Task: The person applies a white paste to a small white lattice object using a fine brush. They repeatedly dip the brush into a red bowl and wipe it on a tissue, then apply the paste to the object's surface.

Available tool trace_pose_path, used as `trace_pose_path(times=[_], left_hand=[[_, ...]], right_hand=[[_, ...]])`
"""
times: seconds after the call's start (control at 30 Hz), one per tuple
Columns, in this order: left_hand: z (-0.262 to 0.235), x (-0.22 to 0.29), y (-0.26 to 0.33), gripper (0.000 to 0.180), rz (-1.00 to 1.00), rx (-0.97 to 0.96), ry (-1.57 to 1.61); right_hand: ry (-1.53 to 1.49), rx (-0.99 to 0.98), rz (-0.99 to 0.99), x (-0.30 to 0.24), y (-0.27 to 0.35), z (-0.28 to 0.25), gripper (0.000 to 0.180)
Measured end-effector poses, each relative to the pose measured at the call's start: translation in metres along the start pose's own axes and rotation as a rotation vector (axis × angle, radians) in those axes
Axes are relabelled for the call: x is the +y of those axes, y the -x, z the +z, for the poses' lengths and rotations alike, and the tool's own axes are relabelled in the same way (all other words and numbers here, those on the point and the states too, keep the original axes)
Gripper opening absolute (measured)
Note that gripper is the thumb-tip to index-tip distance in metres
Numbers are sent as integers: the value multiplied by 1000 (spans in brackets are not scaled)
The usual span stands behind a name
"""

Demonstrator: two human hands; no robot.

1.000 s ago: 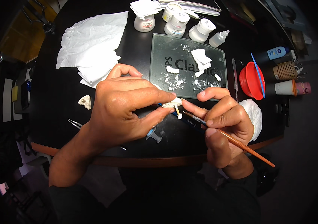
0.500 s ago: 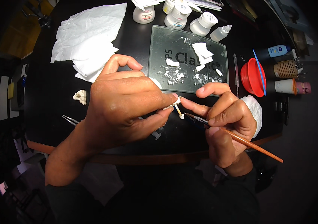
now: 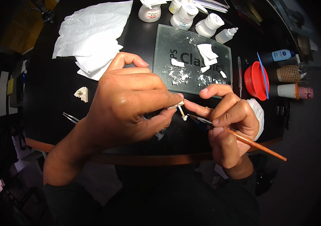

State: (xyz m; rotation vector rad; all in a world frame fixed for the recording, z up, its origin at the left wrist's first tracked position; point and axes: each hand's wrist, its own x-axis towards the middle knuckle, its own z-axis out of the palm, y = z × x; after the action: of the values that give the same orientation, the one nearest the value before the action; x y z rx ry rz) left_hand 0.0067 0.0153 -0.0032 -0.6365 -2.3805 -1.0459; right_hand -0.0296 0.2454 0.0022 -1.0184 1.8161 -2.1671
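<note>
Between the thumb and fingertips of my left hand (image 3: pixel 130 98) is a small pale dental model piece (image 3: pixel 175 106). A thin tan peg (image 3: pixel 181 111) slants down from it, with a white blob (image 3: pixel 184 118) at its lower end. My right hand (image 3: pixel 230 116) grips a fine brush (image 3: pixel 256 145) with an orange-brown wooden handle. Its dark bristles point left, just short of the white blob. The right index fingertip reaches to the piece and seems to touch it. Much of the piece is hidden by my left fingers.
Beyond the hands lies a glass slab (image 3: pixel 164 41) with white paste smears and folded tissue (image 3: pixel 207 54). White jars (image 3: pixel 184 17) and a dropper bottle (image 3: pixel 226 35) stand behind it. Left are paper towels (image 3: pixel 90 30), another model piece (image 3: pixel 81 94) and tweezers (image 3: pixel 70 118); right, a red bowl (image 3: pixel 254 81).
The whole view has shifted slightly. Both hands keep the same grips, and the brush tip stays close to the white blob.
</note>
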Motion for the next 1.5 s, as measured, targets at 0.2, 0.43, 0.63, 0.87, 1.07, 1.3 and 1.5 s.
trace_pose_path(times=[0.2, 0.43, 0.63, 0.87, 1.07, 1.3, 1.5], left_hand=[[2, -3, 2, 23, -19, -36, 69], [1, -3, 3, 24, -21, -66, 69], [0, -4, 3, 25, -29, -97, 83], [0, -3, 3, 26, -22, -101, 71], [2, -3, 4, 26, -27, -79, 91], [0, -2, 2, 25, -25, -85, 78], [-1, -3, 1, 23, -18, -86, 73]], right_hand=[[-95, 8, 130, 0, -4, -2, 9], [-132, -10, 166, 1, -4, -3, 12], [-143, -3, 173, 0, -3, -2, 11], [-145, -9, 165, 0, -3, -1, 11], [-131, -16, 162, 1, -3, -1, 10], [-126, -27, 148, 1, -3, -1, 9], [-103, -32, 135, 2, -2, -4, 9]])
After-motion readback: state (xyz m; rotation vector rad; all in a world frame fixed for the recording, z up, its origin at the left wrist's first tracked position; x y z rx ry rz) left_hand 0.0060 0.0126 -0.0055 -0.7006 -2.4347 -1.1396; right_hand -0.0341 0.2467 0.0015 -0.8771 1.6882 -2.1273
